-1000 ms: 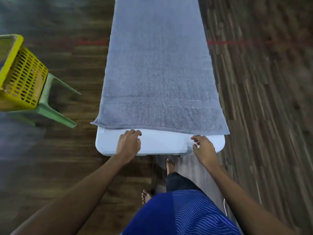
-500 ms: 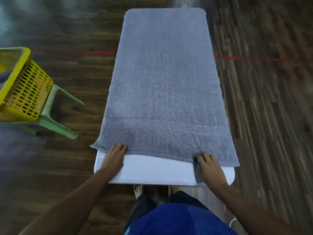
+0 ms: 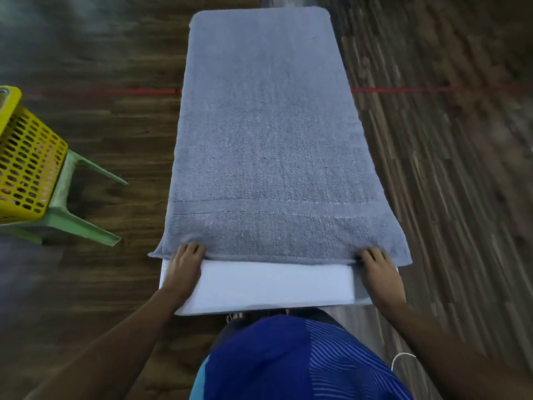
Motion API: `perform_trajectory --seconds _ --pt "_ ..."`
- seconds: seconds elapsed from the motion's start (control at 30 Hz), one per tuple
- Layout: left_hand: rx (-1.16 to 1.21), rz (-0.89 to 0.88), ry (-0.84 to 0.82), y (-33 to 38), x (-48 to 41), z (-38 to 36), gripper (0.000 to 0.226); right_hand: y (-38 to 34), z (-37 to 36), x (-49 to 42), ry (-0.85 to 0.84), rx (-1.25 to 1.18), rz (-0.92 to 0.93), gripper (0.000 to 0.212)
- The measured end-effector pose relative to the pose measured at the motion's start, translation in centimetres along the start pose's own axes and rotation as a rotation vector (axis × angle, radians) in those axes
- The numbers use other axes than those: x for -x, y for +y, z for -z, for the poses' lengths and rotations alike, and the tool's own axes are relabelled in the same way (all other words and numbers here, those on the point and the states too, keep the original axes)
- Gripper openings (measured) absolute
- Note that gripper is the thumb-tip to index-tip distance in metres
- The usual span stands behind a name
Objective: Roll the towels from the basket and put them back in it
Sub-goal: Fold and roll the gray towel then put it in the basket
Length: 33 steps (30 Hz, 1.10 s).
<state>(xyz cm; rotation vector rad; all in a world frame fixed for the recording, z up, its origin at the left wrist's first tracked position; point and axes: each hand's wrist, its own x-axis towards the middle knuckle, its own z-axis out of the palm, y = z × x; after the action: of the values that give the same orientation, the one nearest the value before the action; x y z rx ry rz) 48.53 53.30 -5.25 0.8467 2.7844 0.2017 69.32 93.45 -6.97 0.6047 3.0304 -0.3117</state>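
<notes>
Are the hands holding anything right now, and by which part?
The grey towel, by its near hem: the left hand grips near the left corner, the right hand near the right corner.

You are in a plain indoor room laid out as a simple work spot: dark wood-plank floor (image 3: pixel 86 140) on every side, a red line (image 3: pixel 432 89) marked straight across it, one long narrow white table (image 3: pixel 274 284) under a grey towel (image 3: pixel 265 140), and left of its near left corner a green plastic stool (image 3: pixel 67 223) carrying a yellow basket (image 3: pixel 28 168)
</notes>
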Motion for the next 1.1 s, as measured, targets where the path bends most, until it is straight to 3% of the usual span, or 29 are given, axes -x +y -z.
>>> perform_trajectory --seconds 0.23,0.43,0.6,0.7,0.8,0.93,1.03,1.1 --pt "0.076 0.073 0.014 -1.5 2.5 0.2 0.033 1.4 0.6 0.8 -0.073 -0.203 0.063 0.063" --pt "0.187 0.036 -0.032 -1.6 4.1 -0.3 0.022 1.8 0.9 -0.7 -0.112 -0.236 0.058 0.018" --pt "0.271 0.115 -0.085 -1.8 1.7 0.0 0.019 1.3 1.2 -2.6 -0.269 -0.232 -0.09 0.012" --pt "0.117 0.138 0.025 -1.5 1.5 -0.4 0.009 1.3 1.0 -2.5 -0.101 -0.063 -0.118 0.017" --pt "0.013 0.168 0.144 -0.5 2.3 -0.8 0.013 1.3 0.6 -1.9 0.045 0.015 -0.001 0.015" --pt "0.154 0.162 0.185 -0.2 3.1 -2.0 0.009 1.8 0.0 -1.2 0.035 -0.1 0.047 0.024" --pt "0.093 0.081 0.2 -0.8 4.1 -2.4 0.03 1.6 0.3 -0.3 0.047 -0.093 0.058 0.025" --pt "0.033 0.026 0.19 -1.4 4.1 -2.2 0.031 1.8 0.4 -0.1 0.072 -0.043 0.129 0.026"
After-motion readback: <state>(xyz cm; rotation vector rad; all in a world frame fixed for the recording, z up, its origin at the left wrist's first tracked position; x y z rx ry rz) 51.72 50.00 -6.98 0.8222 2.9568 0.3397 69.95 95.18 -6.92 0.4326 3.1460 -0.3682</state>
